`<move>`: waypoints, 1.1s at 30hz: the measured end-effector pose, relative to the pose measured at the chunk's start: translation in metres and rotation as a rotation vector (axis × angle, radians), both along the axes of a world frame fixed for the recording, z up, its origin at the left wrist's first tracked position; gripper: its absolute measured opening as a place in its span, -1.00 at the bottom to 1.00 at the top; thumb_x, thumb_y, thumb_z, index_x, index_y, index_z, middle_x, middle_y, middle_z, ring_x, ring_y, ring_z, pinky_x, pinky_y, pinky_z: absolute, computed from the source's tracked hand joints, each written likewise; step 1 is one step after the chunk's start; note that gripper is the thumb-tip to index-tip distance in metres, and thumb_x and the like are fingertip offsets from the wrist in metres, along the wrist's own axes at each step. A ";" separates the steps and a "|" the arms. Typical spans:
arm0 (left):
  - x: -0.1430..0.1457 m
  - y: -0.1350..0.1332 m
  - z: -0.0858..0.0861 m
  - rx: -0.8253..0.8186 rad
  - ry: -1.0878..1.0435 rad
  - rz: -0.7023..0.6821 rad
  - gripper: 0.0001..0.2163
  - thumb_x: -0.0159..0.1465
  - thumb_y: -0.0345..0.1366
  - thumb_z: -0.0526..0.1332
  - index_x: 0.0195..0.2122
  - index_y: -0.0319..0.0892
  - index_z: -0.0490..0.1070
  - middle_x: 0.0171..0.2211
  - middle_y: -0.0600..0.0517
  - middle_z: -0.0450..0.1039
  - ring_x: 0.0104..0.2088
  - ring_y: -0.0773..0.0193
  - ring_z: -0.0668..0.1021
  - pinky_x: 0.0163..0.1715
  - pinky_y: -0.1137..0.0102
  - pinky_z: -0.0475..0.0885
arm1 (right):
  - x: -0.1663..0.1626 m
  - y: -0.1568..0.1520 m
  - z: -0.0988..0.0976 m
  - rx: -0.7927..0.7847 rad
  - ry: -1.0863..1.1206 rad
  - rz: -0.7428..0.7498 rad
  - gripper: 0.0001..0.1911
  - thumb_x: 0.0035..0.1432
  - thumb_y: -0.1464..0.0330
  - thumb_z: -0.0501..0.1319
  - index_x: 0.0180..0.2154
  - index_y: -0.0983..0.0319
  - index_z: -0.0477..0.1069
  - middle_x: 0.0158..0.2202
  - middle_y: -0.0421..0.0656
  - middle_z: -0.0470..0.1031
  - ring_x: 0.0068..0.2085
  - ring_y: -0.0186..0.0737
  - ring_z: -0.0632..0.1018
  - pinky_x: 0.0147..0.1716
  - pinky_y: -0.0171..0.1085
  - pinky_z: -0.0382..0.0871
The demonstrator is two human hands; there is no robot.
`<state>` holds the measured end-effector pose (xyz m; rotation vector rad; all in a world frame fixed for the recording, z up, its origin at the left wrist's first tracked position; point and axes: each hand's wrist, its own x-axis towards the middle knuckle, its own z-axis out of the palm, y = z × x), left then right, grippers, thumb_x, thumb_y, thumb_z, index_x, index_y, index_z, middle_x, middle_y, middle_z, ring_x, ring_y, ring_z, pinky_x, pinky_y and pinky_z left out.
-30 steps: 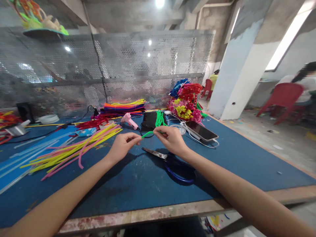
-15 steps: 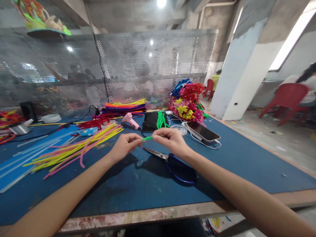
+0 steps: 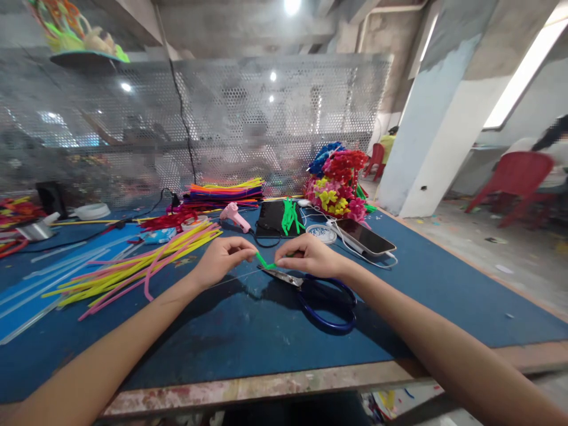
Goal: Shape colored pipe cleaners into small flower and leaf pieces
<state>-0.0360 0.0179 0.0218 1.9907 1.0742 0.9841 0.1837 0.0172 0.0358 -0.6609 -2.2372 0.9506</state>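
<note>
A short green pipe cleaner (image 3: 265, 262), bent in the middle, is stretched between my two hands. My left hand (image 3: 228, 258) pinches its left end between thumb and fingers. My right hand (image 3: 306, 254) pinches the other end, and its fingers partly cover it. Just below and behind the fingers lie scissors with blue handles (image 3: 326, 302), their blades pointing left. A thin pale strand (image 3: 235, 277) runs from near the pipe cleaner down toward my left wrist. More green pieces (image 3: 291, 216) rest on a black tray (image 3: 268, 219) beyond my hands.
Yellow and pink pipe cleaners (image 3: 146, 260) spread to the left. Behind are a pink glue gun (image 3: 235, 216), a bundle of coloured stems (image 3: 226, 192), a round dish (image 3: 321, 234), a phone (image 3: 364, 236) with a white cable and fuzzy flowers (image 3: 337, 177). A perforated metal screen (image 3: 284, 118) stands at the back.
The green pipe cleaner has gone from nearly straight to bent, its middle dipping down. My right hand has turned and shifted slightly lower. The thin pale strand now shows under my left hand.
</note>
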 end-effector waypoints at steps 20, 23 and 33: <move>0.001 -0.003 0.002 0.156 0.147 0.050 -0.77 0.13 -0.16 0.14 -0.44 -0.21 0.48 -0.50 0.04 0.50 -0.50 0.33 0.46 -0.49 0.49 0.33 | 0.001 0.011 -0.013 0.460 -0.251 -0.427 -0.82 0.12 0.35 0.09 -0.34 0.23 0.46 -0.49 -0.22 0.47 -0.53 -0.42 0.34 -0.49 -0.41 0.07; 0.004 -0.007 0.001 0.207 0.211 0.072 -0.77 0.13 -0.16 0.15 -0.40 -0.19 0.50 -0.47 0.03 0.53 -0.44 0.28 0.50 -0.39 0.45 0.36 | -0.002 0.010 -0.017 0.511 -0.295 -0.490 -0.81 0.14 0.35 0.08 -0.28 0.20 0.45 -0.37 -0.18 0.51 -0.45 -0.36 0.41 -0.43 -0.39 0.10; 0.017 -0.014 -0.019 0.301 0.421 0.090 -0.78 0.23 -0.17 0.04 -0.31 -0.08 0.45 -0.32 0.09 0.53 -0.32 0.26 0.53 -0.34 0.45 0.31 | -0.008 0.006 -0.039 0.658 -0.627 -0.450 -0.81 0.15 0.35 0.06 -0.38 0.22 0.44 -0.43 -0.15 0.42 -0.26 -0.23 0.40 -0.03 -0.10 -0.09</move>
